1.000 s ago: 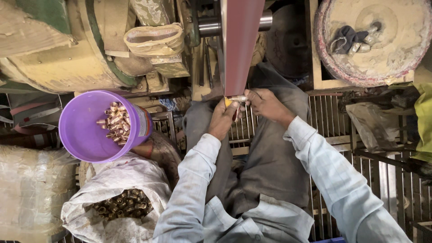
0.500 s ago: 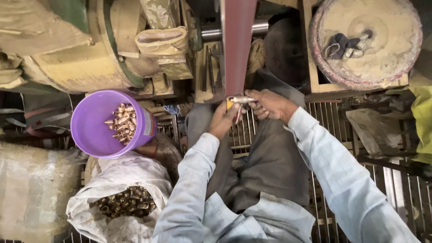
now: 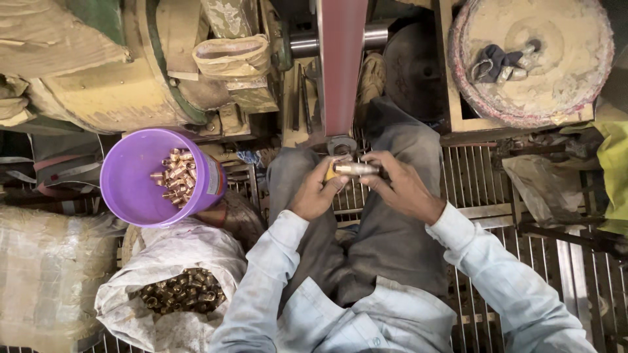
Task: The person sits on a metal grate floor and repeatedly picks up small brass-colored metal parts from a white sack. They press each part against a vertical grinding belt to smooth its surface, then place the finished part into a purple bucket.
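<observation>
Gripped at both ends by the left hand (image 3: 313, 193) and right hand (image 3: 400, 188), a brass fitting (image 3: 355, 169) is held just below the belt (image 3: 341, 65), while many fittings are left in the sack (image 3: 176, 294) and some are already gathered in the bucket (image 3: 131, 189).

Head view, straight down, close

Fitting (image 3: 355, 169) between hands, below belt (image 3: 341, 65); bucket (image 3: 131, 196) left, above sack (image 3: 163, 261).

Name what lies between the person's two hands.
In the head view, a short metal fitting lies between the left hand and right hand, gripped by both.
</observation>
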